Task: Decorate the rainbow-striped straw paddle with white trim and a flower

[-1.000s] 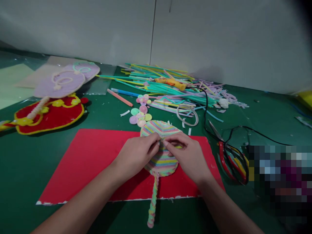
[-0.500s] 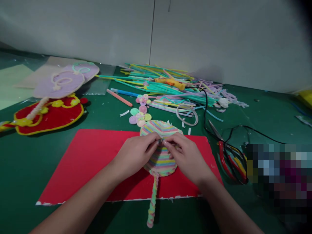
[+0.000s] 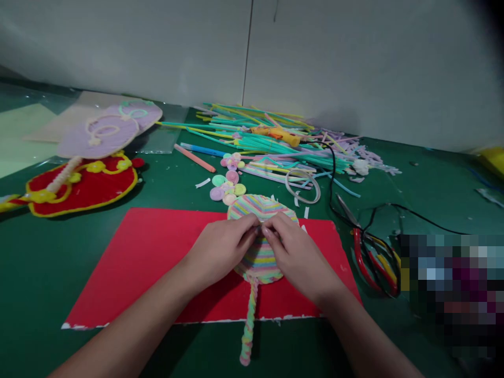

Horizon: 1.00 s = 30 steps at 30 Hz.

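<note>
Both hands, left hand (image 3: 222, 247) and right hand (image 3: 295, 254), pinch fingers together on the striped fan (image 3: 260, 210) (red sheet (image 3: 157, 252) beneath); fixing step, next needs steady pressure.

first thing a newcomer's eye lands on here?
Both hands, left hand and right hand, meet fingertip to fingertip on a pastel striped fan lying on a red sheet at the centre. Behind it a heap of coloured sticks sprawls along the wall, and a red fan lies far left.
</note>
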{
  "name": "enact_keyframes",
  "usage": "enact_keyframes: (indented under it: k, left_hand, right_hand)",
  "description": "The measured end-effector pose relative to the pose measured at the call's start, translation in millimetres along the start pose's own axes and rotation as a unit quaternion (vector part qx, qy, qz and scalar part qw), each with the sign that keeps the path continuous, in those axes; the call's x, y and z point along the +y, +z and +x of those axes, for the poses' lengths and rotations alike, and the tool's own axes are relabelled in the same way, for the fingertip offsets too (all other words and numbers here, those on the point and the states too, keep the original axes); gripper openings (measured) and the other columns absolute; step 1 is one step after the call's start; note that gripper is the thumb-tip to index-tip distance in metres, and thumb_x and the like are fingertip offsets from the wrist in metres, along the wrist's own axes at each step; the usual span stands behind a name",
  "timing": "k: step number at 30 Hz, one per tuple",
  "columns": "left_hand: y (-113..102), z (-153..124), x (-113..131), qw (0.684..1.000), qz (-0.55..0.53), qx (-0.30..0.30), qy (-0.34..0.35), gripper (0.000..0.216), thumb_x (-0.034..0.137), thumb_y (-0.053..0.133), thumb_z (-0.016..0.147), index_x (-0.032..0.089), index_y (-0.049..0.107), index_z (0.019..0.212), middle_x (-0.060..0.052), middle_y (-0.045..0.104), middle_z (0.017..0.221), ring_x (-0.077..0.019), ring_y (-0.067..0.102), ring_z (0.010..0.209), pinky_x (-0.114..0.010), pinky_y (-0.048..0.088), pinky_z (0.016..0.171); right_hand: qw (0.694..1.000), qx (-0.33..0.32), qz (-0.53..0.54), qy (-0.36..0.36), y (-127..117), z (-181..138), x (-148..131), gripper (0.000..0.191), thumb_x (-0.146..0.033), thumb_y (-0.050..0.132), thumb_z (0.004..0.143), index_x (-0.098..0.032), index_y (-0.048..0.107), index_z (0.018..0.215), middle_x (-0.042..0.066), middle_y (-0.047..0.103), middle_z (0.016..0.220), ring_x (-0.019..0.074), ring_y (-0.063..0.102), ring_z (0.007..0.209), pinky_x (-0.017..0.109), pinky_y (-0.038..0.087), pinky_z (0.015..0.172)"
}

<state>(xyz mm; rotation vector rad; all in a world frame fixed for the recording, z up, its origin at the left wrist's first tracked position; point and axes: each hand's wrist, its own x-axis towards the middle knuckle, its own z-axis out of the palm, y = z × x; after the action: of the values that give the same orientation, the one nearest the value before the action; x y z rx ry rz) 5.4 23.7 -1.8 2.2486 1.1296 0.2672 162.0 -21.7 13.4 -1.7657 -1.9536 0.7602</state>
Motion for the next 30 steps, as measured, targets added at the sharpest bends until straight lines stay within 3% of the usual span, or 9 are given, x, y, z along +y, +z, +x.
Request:
enact_keyframes:
  k: [16,30]
  left_hand:
    - [2.0,-0.8,-1.2,1.0,-0.005,0.017,0.019,0.017,0.03,0.035,0.092,0.022,0.048,0.084,0.003,0.061,0.073,-0.013,0.054,0.062,-0.023,0.028,0.052]
    - [-1.0,0.7,2.9,1.0,0.0,-0.005,-0.012,0.02,0.032,0.032,0.092,0.023,0.047,0.083,0.003,0.06,0.072,-0.014,0.054,0.062,-0.024,0.026,0.051]
  right_hand:
    - [0.999,0.022,0.012,0.02,2.8,1.1,-1.7,0.017,-0.022,0.038,0.09,-0.021,0.046,0.075,0.001,0.052,0.082,0.0147,0.048,0.072,0.025,0.035,0.058]
    - [0.999,0.01,0.03,0.012,2.7,0.1,0.5,0.017,-0.021,0.036,0.092,-0.021,0.046,0.078,0.0,0.05,0.085,0.0141,0.046,0.074,0.026,0.035,0.062]
